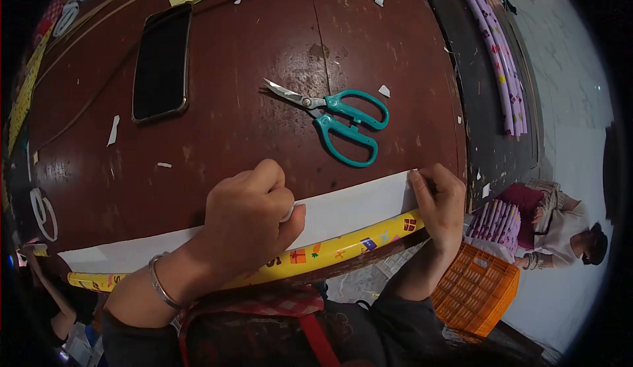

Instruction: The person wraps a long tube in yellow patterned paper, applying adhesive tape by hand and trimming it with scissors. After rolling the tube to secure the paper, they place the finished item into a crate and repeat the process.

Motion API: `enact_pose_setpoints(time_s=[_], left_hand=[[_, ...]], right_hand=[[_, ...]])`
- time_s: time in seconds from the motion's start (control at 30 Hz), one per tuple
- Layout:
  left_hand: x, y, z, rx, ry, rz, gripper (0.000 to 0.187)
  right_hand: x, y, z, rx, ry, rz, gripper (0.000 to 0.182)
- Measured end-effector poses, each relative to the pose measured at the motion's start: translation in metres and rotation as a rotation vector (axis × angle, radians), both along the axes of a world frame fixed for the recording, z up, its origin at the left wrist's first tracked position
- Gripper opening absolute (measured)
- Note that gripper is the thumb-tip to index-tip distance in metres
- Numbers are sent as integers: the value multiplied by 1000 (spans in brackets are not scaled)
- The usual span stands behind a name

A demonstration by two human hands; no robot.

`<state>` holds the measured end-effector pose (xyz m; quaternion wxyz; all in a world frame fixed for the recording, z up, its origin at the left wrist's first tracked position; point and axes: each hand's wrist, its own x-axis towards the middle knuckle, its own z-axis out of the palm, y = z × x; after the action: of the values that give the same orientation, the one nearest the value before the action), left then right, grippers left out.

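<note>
A worn dark-brown table (264, 51) fills the head view, littered with small white paper scraps. At its near edge a sheet of yellow gift wrap (343, 247), white side up, is seen being rolled or folded along the table edge. The left hand (247, 219) is curled loosely, knuckles pressed down on the white paper near the middle; the right hand (440, 203) is pinched on the sheet's right corner. The step in hand is judged to be the rolling or creasing of the sheet's long edge; the next move would call for even pressure from both hands so the roll stays straight. Counted: one pair of teal-handled scissors (343, 120), lying shut beyond the hands, untouched; one black phone (161, 62), face up at upper left; one orange crate (476, 288) on the floor at right; a bundle of purple wrap rolls (498, 51) far right. Another person is seated beside the crate.
</note>
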<state>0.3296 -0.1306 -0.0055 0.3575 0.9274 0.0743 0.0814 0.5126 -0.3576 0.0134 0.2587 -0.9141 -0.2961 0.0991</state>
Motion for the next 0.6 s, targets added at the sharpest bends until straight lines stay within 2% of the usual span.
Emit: enact_pose_setpoints(time_s=[0.4,0.47,0.6], left_hand=[[1,-2,0,76,27,5,26],[1,-2,-1,92,22,-4,27],[0,-2,-7,42,-30,16,32]], right_hand=[[1,-3,-5,26,-38,-4,14],[1,-5,-5,31,27,-7,14],[0,-5,-3,62,53,-24,23]])
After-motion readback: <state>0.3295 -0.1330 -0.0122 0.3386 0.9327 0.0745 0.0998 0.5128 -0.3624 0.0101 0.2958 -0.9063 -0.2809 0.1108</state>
